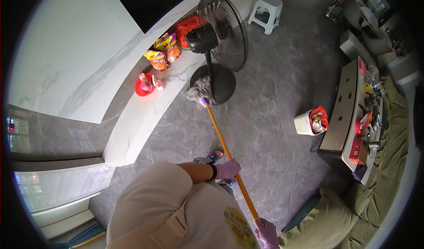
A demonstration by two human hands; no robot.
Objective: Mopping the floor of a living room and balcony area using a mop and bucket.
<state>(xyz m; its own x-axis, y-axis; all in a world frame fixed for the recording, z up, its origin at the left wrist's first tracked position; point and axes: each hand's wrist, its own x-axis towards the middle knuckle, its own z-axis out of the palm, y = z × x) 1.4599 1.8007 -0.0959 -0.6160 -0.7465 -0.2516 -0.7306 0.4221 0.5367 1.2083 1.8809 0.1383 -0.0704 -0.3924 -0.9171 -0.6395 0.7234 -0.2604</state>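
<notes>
A string mop with a grey head [201, 90] and an orange pole [220, 134] reaches away from me across the tiled floor. Its strands lie against the round black base [223, 85] of a pedestal fan [225, 32]. Both my hands wear thin purple gloves. My left hand [228, 168], with a black band at the wrist, grips the pole around its middle. Closed around the pole's near end is my right hand [266, 233], at the bottom of the view, partly cut off by the frame's edge.
Along the left runs a low marble ledge [132, 138] with a red basin [144, 93], a spray bottle [158, 83] and snack bags [157, 60]. A plastic stool [266, 8] stands beyond the fan. To the right are a waste bin [303, 122], a cluttered coffee table [338, 113] and a sofa [381, 189].
</notes>
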